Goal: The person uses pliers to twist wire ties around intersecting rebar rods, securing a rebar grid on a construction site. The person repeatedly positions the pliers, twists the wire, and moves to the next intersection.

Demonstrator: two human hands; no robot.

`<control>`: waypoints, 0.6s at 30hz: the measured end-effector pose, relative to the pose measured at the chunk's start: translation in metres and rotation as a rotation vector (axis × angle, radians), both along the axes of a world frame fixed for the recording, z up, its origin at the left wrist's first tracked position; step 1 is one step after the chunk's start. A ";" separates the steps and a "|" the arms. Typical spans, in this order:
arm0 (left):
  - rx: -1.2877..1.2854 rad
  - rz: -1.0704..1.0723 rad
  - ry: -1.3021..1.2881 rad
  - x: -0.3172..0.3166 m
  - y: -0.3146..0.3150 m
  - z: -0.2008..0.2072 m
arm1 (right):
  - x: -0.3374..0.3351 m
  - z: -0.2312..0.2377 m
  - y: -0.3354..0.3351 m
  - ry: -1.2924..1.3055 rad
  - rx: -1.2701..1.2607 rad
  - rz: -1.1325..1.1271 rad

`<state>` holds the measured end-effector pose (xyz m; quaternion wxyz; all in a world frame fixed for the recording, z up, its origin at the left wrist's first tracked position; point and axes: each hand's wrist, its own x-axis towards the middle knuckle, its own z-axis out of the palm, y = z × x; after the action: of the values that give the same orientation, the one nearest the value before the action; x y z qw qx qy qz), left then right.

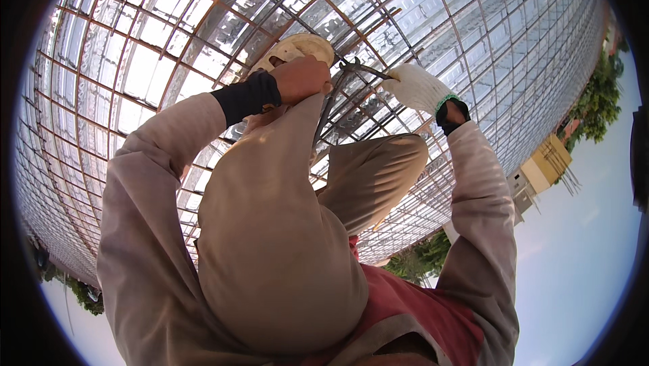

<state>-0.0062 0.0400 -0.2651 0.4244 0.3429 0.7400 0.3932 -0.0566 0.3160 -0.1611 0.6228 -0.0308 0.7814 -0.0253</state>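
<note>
My left hand (302,79), bare with a dark cuff at the wrist, is closed beside my raised knee, just above the steel bar grid. Whatever its fingers hold is hidden. Below it shows a cream-coloured piece of footwear (305,45), partly covered by the hand. My right hand (418,89) wears a white knitted glove with a green edge. It is closed round the handle of a dark metal hand tool (368,70). The tool's forked head points left, close to crossing bars near my left hand; I cannot tell whether it touches them.
A grid of rusty reinforcing bars (179,62) spreads all round over shiny corrugated metal sheets (138,85). My bent legs (270,231) take up the middle. Dark bars (329,112) run between my knees. Trees (598,99) and a yellowish building (546,160) stand beyond the grid's right edge.
</note>
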 end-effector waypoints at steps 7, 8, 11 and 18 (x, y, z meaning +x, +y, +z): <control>-0.019 -0.079 -0.623 0.035 0.064 -0.021 | 0.006 -0.008 0.022 0.096 -0.102 0.004; -0.013 0.031 -0.834 0.034 0.065 -0.012 | 0.009 -0.007 0.020 0.104 -0.110 0.008; 0.073 0.475 -1.583 0.037 0.072 0.012 | 0.015 -0.001 0.008 0.111 -0.037 0.019; 0.172 0.630 -1.673 0.034 0.084 0.030 | 0.030 0.046 -0.031 0.247 0.027 0.137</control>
<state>0.0279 0.1239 -0.2355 0.6700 -0.2441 0.2169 0.6666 -0.0264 0.2852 -0.1153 0.5224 -0.0785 0.8485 0.0319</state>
